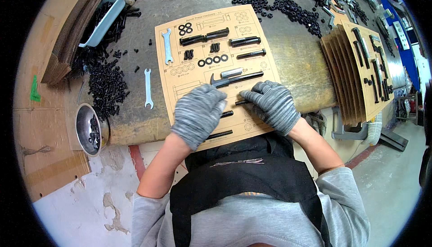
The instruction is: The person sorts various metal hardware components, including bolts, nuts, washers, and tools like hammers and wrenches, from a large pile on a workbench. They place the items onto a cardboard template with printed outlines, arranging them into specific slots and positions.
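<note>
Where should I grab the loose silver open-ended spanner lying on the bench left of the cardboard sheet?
Probably pinch the silver open-ended spanner at its narrow middle shank, coming from above. It lies flat and upright in the picture, apart from the cardboard sheet and the black screw pile, so both long edges are free.

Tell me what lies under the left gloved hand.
The left grey knit-gloved hand rests on the tan cardboard layout card. Black bolt ends stick out beside it; whatever lies beneath the palm is covered.

Even, bright overhead light; soft shadows lie under the grey-gloved left hand [198,114]. Focus is sharp there, while straight edges bend far from it, toward the black rim.
</note>
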The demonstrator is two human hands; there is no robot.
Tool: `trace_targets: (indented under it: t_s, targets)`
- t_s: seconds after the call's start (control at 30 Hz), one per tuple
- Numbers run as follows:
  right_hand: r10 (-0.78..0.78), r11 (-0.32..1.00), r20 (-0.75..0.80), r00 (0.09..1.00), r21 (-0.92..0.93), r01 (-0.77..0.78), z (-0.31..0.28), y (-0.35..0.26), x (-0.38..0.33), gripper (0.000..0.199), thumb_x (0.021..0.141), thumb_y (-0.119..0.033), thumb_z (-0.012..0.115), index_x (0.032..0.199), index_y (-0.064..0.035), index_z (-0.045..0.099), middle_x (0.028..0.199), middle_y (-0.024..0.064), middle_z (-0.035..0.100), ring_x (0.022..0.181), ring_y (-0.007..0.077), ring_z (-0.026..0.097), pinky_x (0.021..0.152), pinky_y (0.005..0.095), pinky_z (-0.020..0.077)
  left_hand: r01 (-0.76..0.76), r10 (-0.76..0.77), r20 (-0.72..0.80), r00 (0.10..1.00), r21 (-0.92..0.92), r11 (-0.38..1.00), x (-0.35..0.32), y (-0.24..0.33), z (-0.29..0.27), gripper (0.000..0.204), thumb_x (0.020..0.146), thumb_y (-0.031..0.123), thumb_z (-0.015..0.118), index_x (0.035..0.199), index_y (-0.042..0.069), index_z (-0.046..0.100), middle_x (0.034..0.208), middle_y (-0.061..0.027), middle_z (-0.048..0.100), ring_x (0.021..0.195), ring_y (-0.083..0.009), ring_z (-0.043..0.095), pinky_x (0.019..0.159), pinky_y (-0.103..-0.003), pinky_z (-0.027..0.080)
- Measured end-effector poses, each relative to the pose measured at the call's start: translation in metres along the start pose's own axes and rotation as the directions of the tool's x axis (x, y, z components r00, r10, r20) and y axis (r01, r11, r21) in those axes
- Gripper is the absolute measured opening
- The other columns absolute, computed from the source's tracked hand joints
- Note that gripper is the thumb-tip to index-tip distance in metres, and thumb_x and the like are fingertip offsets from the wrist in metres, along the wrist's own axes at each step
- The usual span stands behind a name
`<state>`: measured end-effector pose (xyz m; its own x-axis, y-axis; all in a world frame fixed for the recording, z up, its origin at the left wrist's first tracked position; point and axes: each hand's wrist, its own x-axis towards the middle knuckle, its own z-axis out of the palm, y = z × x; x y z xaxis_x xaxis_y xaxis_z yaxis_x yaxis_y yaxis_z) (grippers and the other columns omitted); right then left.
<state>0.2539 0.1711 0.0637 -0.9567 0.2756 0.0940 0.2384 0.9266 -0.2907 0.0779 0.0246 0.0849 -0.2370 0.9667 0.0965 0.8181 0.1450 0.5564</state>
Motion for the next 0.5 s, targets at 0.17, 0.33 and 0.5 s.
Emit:
trace_targets:
  t_s: [0.17, 0.33, 0.5]
  targets:
    - [0.004, 0.999, -0.174, 0.985, 0.044, 0.004, -0.002, 0.012, -0.007, 0.024, 0.078, -0.022, 0.069, 0.098, -0.0104, 0.068, 0.094, 0.0083, 0.064, 0.087, 0.0268, 0.061, 0.08, 0.0385, 0.0497, 0.021, -0.078, 0.224, 0.971, 0.248, 0.969, 0.014, 0.027, 0.009, 0.026, 0.087, 0.027, 0.06, 0.099, 0.006, 0.069, 0.093, -0.0111, 0.064, 0.09, -0.0277, 0.062, 0.083, -0.038, 0.049]
    - [0.077, 0.996, -0.102, 0.992, 0.056, -0.072, -0.005, 0.028, -0.024, 0.017, 0.078, -0.022, 0.067, 0.091, -0.0104, 0.068, 0.088, 0.0079, 0.063, 0.085, 0.0278, 0.061, 0.078, 0.0393, 0.0502, -0.077, -0.015, 0.233, 0.972, 0.381, 0.921, 0.018, 0.025, 0.034, 0.02, 0.089, 0.027, 0.056, 0.093, 0.011, 0.067, 0.089, -0.0085, 0.062, 0.086, -0.0258, 0.062, 0.072, -0.039, 0.052]
    - [0.072, 0.989, -0.077, 0.994, 0.131, -0.062, -0.019, 0.037, -0.019, 0.022, 0.08, -0.028, 0.066, 0.093, -0.0102, 0.067, 0.085, 0.0092, 0.062, 0.083, 0.0276, 0.061, 0.077, 0.0399, 0.0508, -0.015, -0.075, 0.252, 0.965, 0.339, 0.941, 0.02, 0.027, 0.036, 0.022, 0.088, 0.031, 0.058, 0.09, 0.011, 0.067, 0.083, -0.009, 0.06, 0.083, -0.0269, 0.061, 0.07, -0.04, 0.051]
